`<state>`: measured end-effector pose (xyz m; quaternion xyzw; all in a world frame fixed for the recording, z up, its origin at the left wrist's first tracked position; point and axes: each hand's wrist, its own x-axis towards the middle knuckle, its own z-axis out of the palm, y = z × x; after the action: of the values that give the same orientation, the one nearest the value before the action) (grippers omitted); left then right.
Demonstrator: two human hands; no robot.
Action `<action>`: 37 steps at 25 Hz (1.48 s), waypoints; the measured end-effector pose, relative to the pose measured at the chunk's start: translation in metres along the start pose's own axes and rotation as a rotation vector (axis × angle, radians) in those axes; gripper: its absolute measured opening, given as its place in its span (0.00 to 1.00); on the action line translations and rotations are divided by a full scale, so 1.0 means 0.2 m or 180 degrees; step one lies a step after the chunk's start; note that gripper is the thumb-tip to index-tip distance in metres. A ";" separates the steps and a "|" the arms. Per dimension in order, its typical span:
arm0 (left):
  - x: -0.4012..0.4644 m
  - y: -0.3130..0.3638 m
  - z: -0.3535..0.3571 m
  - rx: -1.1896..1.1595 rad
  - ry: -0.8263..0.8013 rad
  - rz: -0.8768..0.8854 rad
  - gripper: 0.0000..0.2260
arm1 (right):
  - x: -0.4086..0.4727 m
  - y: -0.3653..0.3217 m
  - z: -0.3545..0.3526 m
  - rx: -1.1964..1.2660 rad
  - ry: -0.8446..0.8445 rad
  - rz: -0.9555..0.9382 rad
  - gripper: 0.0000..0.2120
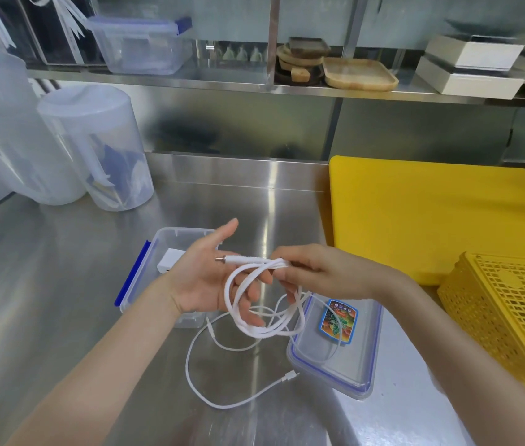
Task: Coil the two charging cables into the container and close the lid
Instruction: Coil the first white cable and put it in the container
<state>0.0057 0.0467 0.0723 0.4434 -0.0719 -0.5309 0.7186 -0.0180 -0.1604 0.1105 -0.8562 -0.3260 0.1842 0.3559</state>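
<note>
Loose on the steel counter (61, 284) at six o'clock lies the thin cable (197, 386), uncoiled. Above it, the right hand (316, 275) pinches the loops of the thick cable (264, 331) near its plug, while the left hand (209, 281) is spread, palm up, inside the coil. Coiling looks mid-way; next, finish winding and lower it into the container (145, 272) at nine o'clock. Its lid (364, 355) lies at three o'clock.

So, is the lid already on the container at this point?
No, the lid lies on the steel counter beside the open container, while both hands work a white cable.
</note>
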 end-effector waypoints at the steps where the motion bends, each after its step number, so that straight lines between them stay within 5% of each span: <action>1: 0.00 0.00 0.01 0.0105 -0.0024 -0.0041 0.29 | 0.00 0.00 0.00 -0.0090 -0.0041 0.0044 0.08; 5: 0.03 0.02 0.05 0.0901 0.0207 0.0041 0.14 | 0.02 0.02 0.01 -0.0244 0.0028 0.0311 0.09; 13: 0.05 -0.01 0.06 0.0300 0.0685 0.0483 0.14 | 0.03 0.08 -0.05 -0.1381 0.1368 0.0455 0.14; 20: 0.04 0.01 0.07 0.0313 0.0768 0.0721 0.15 | 0.04 0.08 -0.03 -0.0780 0.2132 0.0323 0.10; 32: 0.02 0.04 0.07 -0.0697 0.0871 0.1399 0.15 | 0.03 0.08 0.04 0.1599 0.0750 0.0752 0.04; 37: 0.02 0.02 0.07 -0.0710 0.0748 0.1500 0.16 | 0.04 0.11 0.05 0.1950 0.0867 0.0727 0.04</action>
<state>0.0015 0.0368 0.0815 0.3911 -0.0303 -0.2988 0.8700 -0.0079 -0.1617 0.0859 -0.7574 -0.1073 0.1962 0.6134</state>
